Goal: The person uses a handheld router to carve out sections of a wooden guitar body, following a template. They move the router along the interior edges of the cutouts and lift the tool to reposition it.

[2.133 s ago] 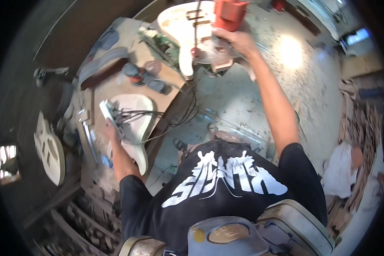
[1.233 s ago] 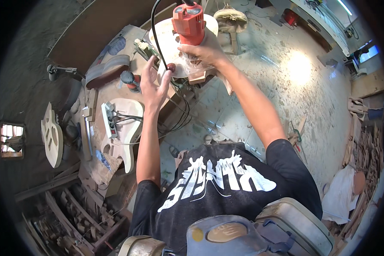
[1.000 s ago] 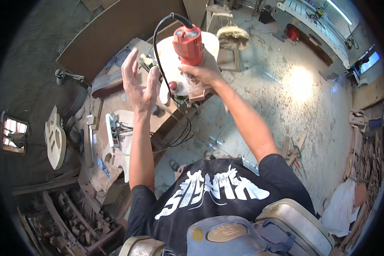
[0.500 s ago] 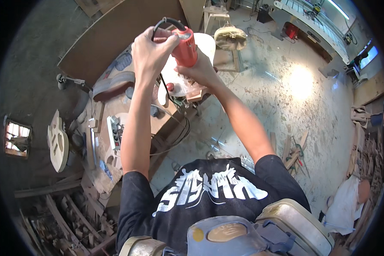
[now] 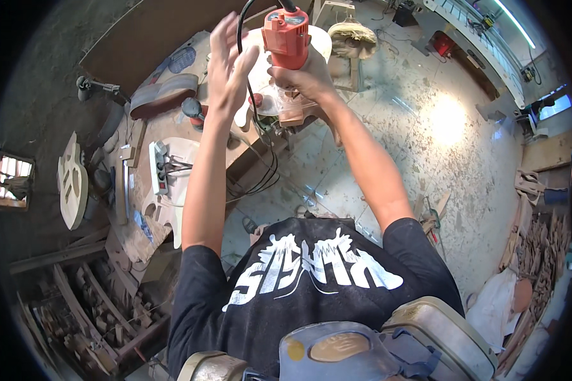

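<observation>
My right hand is shut on a red handheld power tool with a clear base, standing over a pale guitar body at the top centre. My left hand is raised just left of the tool and its black cable, fingers apart and slightly blurred, holding nothing I can see. A round red knob shows below the cable. Part of the guitar body is hidden by my hands and the tool.
The cluttered workbench holds a sander, a power strip and another guitar body. A third body stands at left. A padded stool is beyond; wood offcuts lie at right.
My left hand went from the power strip up to the tool's top, then let go and lifted away leftward, fingers opening. My right hand has kept hold of the tool throughout.
</observation>
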The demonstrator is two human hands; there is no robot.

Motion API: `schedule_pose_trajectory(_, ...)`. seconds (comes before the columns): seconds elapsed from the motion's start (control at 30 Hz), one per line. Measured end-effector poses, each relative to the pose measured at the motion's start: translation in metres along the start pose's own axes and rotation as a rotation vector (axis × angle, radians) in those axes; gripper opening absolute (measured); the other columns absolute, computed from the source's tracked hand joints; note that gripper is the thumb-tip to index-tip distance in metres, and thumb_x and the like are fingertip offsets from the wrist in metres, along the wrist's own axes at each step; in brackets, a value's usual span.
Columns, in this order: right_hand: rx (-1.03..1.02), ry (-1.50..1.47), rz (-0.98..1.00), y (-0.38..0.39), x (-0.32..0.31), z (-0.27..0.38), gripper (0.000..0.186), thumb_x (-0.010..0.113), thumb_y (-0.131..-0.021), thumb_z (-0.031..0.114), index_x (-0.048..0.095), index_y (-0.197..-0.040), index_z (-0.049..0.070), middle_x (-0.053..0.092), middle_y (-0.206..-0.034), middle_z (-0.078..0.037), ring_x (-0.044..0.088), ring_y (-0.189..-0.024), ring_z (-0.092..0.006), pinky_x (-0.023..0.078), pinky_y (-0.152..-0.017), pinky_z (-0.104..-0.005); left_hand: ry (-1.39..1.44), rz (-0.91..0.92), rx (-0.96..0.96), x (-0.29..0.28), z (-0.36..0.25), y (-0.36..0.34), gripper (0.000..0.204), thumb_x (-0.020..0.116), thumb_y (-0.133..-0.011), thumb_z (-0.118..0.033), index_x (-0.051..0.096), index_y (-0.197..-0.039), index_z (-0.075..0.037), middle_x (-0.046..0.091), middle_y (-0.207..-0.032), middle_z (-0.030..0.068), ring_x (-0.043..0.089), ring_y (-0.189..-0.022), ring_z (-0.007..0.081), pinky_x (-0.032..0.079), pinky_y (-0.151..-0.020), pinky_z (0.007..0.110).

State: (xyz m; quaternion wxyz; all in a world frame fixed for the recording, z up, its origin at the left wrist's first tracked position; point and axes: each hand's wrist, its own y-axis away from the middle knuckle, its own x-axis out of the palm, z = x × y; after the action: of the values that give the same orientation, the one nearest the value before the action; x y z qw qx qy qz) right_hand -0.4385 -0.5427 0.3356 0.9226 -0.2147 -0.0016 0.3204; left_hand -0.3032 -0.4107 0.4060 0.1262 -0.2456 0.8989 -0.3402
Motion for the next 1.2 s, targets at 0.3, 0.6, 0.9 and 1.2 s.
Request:
schedule_pose_trajectory(0.3,-0.017,-0.023,-0.006,-0.003,0.004,0.008,0.066,0.092,-0.07,0.025,0.062,-0.123,0.003,0.071,-0.111,-0.006,0.067,-0.102,-0.0158,0.053,-0.093,-0.0317,-0.263,0.24,-0.436,-0.049,0.098,0.112,0.061,0.074,-0.092,-0.025,0.055,-0.145,0.001,0.065,-0.135,0.0126,0.062,-0.123,0.0192,0.046,-0.106,0.032)
schedule_pose_trajectory(0.6,0.001,-0.023,0.015,-0.004,0.006,0.014,0.067,0.093,-0.071,0.026,0.06,-0.126,0.004,0.07,-0.109,-0.004,0.067,-0.099,-0.0132,0.055,-0.089,-0.0302,-0.198,0.023,-0.36,-0.029,0.098,0.116,0.04,0.068,-0.096,-0.021,0.066,-0.131,0.0,0.072,-0.125,0.0139,0.067,-0.117,0.0194,0.049,-0.103,0.034)
schedule_pose_trajectory(0.9,-0.088,0.001,-0.025,-0.006,0.011,0.008,0.044,0.089,-0.077,0.026,0.07,-0.109,0.003,0.072,-0.094,-0.002,0.066,-0.079,-0.0097,0.055,-0.07,-0.0277,-0.283,0.021,-0.368,-0.03,0.097,0.117,0.037,0.066,-0.098,-0.026,0.067,-0.128,-0.005,0.075,-0.116,0.0118,0.07,-0.11,0.019,0.051,-0.097,0.034)
schedule_pose_trajectory(1.2,-0.144,0.031,-0.034,-0.008,0.01,0.007,0.052,0.09,-0.075,0.03,0.069,-0.113,0.003,0.072,-0.101,-0.003,0.066,-0.089,-0.012,0.056,-0.081,-0.0306,-0.32,0.034,-0.368,-0.032,0.1,0.119,0.041,0.068,-0.096,-0.022,0.066,-0.132,-0.004,0.067,-0.138,0.0168,0.065,-0.127,0.0266,0.048,-0.107,0.037)
